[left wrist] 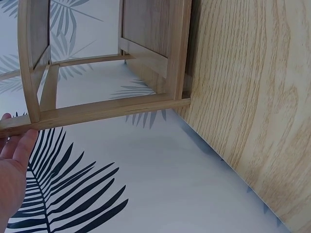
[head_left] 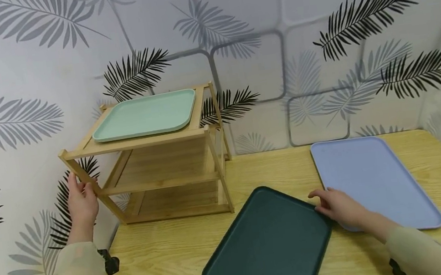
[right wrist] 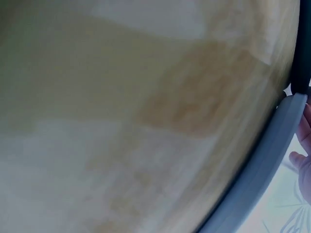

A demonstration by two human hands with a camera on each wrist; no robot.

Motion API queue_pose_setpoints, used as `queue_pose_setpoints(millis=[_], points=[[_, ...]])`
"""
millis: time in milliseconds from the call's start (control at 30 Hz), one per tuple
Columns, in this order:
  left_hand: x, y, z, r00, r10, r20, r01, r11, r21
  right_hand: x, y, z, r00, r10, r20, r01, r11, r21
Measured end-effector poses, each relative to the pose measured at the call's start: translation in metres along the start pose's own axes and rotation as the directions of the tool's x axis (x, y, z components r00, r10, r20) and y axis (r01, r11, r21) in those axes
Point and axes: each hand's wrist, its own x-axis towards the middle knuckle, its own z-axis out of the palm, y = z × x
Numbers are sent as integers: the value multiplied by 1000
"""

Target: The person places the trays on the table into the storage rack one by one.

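Observation:
My left hand point(head_left: 82, 202) is at the front left post of a light wooden rack point(head_left: 180, 180). In the left wrist view, its fingers point(left wrist: 24, 145) lie on both sides of the post, gripping it. A mint-green tray point(head_left: 145, 114) lies on the rack's top shelf. My right hand point(head_left: 340, 207), fingers loosely bent, is over the gap between a dark green tray point(head_left: 267, 246) and a light blue tray point(head_left: 370, 178). Nothing shows between its fingers. Whether it touches the dark tray's edge is unclear. The right wrist view catches only part of this hand point(right wrist: 303, 165).
The trays and rack are on a wood-grain table point(head_left: 157, 260). The rack stands at the table's left edge and has lower shelves under its top. A wall point(head_left: 246, 74) with leaf-patterned covering rises behind the table and along its left side.

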Motion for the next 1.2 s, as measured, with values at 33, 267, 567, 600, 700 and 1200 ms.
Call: queue_pose_setpoints(millis=[33, 267, 567, 600, 700, 1200], points=[[0, 0, 0, 1000, -1, 0, 1, 1000, 1, -2, -2, -1, 1000, 5, -2, -5, 1000, 1], [3, -1, 1, 1000, -1, 3, 1, 1000, -7, -12, -15, -2, 1000, 15, -16, -15, 999, 33], [3, -1, 2, 1000, -3, -6, 3, 1000, 5, -22, -24, 1, 997, 73, -15, -72, 993, 98], [2, -1, 2, 1000, -4, -5, 4, 1000, 11, -23, -25, 1, 996, 83, -18, -81, 991, 104], [0, 0, 1, 1000, -11, -5, 11, 1000, 23, -27, -27, 4, 995, 98, -37, -93, 989, 111], [0, 0, 1, 1000, -7, -2, 7, 1000, 5, -23, -32, 1, 988, 151, -23, -146, 977, 154]])
